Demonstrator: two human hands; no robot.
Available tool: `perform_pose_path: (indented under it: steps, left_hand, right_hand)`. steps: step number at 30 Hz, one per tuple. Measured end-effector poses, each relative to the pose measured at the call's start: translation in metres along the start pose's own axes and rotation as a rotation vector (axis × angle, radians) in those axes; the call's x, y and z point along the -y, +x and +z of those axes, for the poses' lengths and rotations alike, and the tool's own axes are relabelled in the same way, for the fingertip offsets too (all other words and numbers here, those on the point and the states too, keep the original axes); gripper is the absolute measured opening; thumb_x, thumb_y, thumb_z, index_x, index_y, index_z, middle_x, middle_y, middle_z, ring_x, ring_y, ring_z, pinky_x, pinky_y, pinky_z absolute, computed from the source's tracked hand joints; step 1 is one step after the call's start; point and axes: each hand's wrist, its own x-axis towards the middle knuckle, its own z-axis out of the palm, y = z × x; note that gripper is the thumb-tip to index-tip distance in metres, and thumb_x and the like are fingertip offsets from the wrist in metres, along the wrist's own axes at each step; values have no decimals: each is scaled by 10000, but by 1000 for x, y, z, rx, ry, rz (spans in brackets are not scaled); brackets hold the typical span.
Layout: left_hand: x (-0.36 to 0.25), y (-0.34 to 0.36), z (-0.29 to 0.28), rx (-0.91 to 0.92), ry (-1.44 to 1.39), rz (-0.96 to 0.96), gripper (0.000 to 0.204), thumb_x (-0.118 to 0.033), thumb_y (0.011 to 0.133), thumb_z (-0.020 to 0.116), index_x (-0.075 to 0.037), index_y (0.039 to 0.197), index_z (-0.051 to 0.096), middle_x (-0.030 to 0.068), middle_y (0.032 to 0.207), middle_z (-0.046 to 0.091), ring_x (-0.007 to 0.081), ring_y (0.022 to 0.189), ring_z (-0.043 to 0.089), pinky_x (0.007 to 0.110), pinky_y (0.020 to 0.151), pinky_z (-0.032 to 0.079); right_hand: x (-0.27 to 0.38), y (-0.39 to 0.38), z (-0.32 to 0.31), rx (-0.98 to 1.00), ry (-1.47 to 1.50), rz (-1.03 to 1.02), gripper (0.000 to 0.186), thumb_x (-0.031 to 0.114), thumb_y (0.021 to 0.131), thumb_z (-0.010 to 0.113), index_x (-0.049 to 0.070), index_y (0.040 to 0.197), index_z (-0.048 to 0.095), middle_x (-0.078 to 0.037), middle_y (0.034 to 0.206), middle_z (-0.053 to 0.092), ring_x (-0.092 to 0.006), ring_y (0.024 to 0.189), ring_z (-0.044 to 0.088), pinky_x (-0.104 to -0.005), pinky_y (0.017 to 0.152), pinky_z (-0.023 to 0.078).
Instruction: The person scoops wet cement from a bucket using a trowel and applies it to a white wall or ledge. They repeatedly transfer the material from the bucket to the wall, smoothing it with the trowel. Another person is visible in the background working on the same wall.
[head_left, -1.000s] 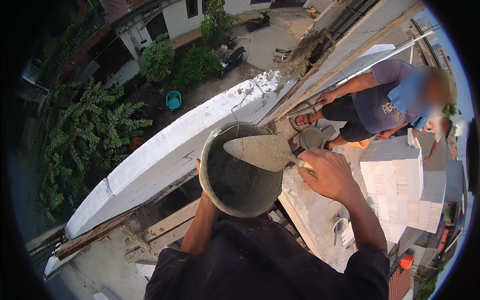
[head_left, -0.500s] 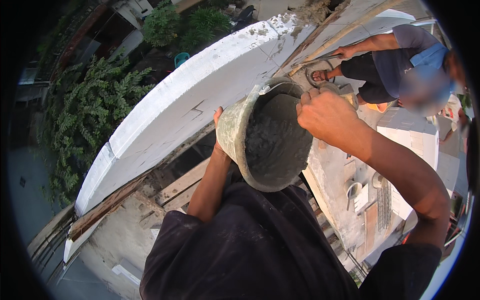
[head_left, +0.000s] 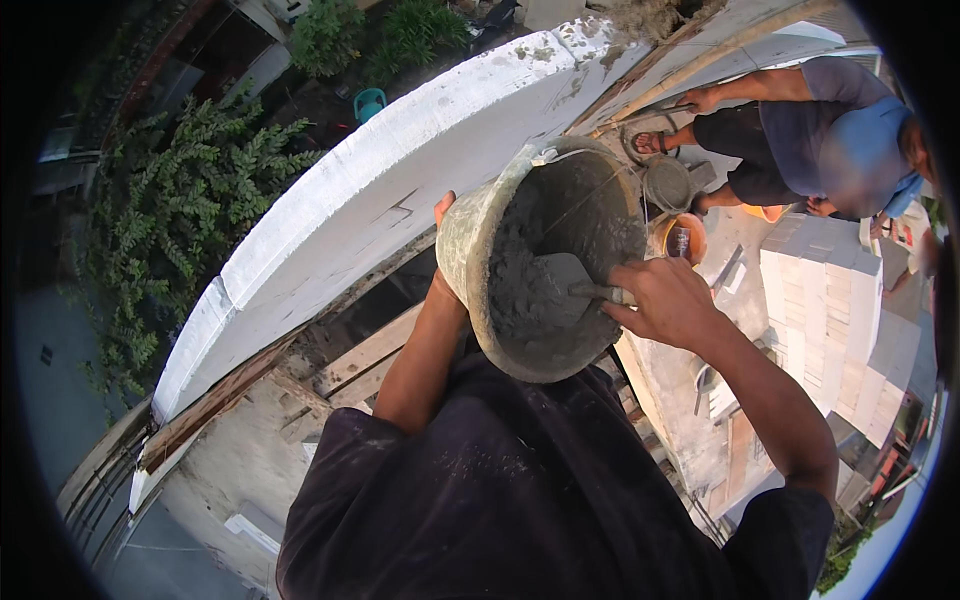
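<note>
A grey mortar-caked bucket (head_left: 470,250) is tilted toward me at chest height, with wet grey mortar (head_left: 515,280) inside. My left hand (head_left: 443,212) holds it from the far underside; only the fingertips show past its wall. My right hand (head_left: 665,300) grips the handle of a trowel (head_left: 560,285) whose blade is pressed into the mortar inside the bucket.
A long white rendered parapet (head_left: 350,190) runs diagonally behind the bucket, with wooden planks (head_left: 360,355) below it. A crouching person (head_left: 800,130) works at the upper right beside a small bucket (head_left: 668,182). Stacked white blocks (head_left: 830,300) stand at right. Trees and ground lie far below.
The bucket has tipped from upright toward me and risen. The trowel, first lying across the rim, has gone down into the mortar.
</note>
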Motion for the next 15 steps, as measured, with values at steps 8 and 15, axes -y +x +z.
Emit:
perform_pose_path:
  steps: [8,15]
  left_hand:
    - [7,-12,33,-137,298,218,885,-743,921,495,-60,1477,582,189,1348,680,362,1177,675,526,1004,577]
    - [5,-18,15,-37,70,249,861,-755,962,517,-79,1494,547,185,1402,631,362,1217,643,549,1031,566]
  right_hand:
    - [2,-17,-4,-268,281,16,253,235,840,830,17,918,727,-161,831,716,-387,780,705,-450,726,551]
    - [1,-24,-53,-421,318,8,271,286,860,822,37,946,759,-135,774,708,-321,724,667,-410,665,468]
